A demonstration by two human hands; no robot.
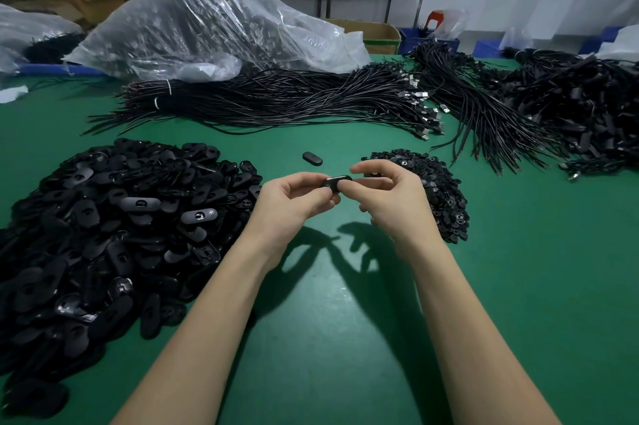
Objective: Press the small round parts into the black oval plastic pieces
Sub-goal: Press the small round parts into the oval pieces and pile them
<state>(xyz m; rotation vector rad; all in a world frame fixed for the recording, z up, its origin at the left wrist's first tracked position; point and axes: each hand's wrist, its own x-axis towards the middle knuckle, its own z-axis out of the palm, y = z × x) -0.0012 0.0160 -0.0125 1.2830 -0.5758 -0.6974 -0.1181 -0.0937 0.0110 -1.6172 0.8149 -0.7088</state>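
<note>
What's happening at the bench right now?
A person is working over a green table. Both hands, left hand and right hand, hold one black oval piece between the fingertips. A big pile of oval pieces lies left, a smaller pile of round parts right. One lone oval lies behind.

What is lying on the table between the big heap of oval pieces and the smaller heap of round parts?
In the head view, a single oval piece on green table, and both hands holding another oval piece.
</note>
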